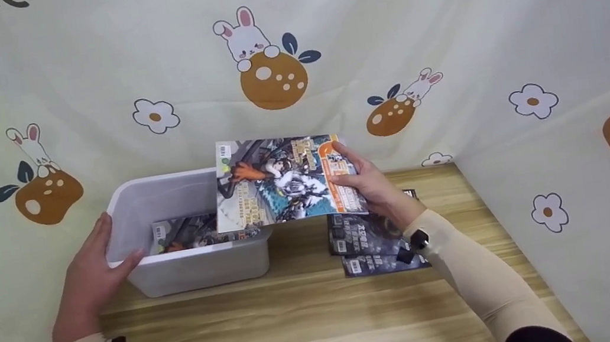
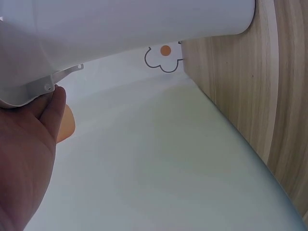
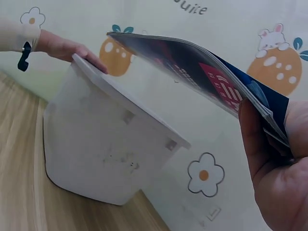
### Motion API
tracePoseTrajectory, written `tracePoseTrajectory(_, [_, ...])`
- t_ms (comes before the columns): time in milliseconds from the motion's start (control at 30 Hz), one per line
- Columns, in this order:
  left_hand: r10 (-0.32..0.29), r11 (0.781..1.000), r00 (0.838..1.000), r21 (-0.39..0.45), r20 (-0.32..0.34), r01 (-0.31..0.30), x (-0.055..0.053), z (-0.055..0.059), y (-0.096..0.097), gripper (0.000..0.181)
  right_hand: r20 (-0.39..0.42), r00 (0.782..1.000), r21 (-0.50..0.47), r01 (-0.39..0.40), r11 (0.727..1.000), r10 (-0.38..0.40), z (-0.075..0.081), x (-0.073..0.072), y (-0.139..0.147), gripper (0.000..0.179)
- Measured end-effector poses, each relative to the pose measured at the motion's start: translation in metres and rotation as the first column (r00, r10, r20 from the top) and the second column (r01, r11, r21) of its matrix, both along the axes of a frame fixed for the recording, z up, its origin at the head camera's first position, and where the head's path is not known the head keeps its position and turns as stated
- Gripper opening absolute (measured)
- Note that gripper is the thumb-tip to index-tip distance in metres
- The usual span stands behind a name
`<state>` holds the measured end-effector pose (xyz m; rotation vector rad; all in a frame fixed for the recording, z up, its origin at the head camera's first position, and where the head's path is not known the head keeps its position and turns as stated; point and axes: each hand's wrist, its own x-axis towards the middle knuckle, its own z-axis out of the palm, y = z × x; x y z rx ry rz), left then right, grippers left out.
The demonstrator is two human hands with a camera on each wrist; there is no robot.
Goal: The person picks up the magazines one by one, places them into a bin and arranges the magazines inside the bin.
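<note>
My right hand (image 1: 370, 186) pinches a magazine (image 1: 282, 180) by its right edge, thumb on one face and fingers on the other. The colourful cover faces up in the head view, and its left end overhangs the right side of a pale grey plastic bin (image 1: 206, 271). In the right wrist view the held magazine (image 3: 178, 62) bends slightly and stands above the bin's rim. With my left hand (image 1: 90, 278) I grip the bin's left corner, thumb over the front rim and fingers along the left side. Another magazine (image 1: 188, 230) with similar art lies inside the bin.
Several dark-covered magazines (image 1: 371, 236) lie overlapping on the wooden table (image 1: 279, 329), partly hidden behind my right wrist. A printed fabric curtain (image 1: 175, 52) with rabbits, oranges and flowers hangs close behind the bin and along both sides.
</note>
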<state>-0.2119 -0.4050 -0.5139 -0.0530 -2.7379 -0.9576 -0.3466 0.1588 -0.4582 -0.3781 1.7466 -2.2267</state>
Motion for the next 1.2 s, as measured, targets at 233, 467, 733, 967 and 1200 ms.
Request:
tracePoseTrajectory(233, [-0.003, 1.0, 1.0, -0.016, -0.014, 0.003, 0.001, -0.002, 0.001, 0.11, 0.02, 1.0, -0.005, -0.017, 1.0, 0.017, 0.003, -0.001, -0.024, 0.093])
tracePoseTrajectory(467, [-0.017, 1.0, 0.999, -0.013, -0.027, 0.016, 0.0, -0.003, 0.0, 0.109, 0.032, 0.999, 0.01, -0.004, 1.0, 0.003, 0.008, -0.005, -0.042, 0.092])
tracePoseTrajectory(733, [-0.006, 1.0, 1.0, -0.019, -0.003, 0.006, 0.002, -0.005, -0.001, 0.109, 0.075, 0.997, 0.037, -0.007, 0.999, 0.004, 0.005, -0.006, -0.067, 0.093])
tracePoseTrajectory(967, [0.008, 1.0, 1.0, -0.01, 0.016, -0.008, 0.001, -0.005, 0.0, 0.109, 0.049, 0.998, 0.04, -0.029, 0.999, 0.027, -0.001, -0.008, -0.088, 0.096])
tracePoseTrajectory(1200, [0.004, 1.0, 1.0, -0.021, -0.009, -0.004, -0.001, -0.001, 0.0, 0.109, 0.046, 0.999, 0.037, -0.025, 0.999, 0.023, -0.008, -0.008, -0.105, 0.097])
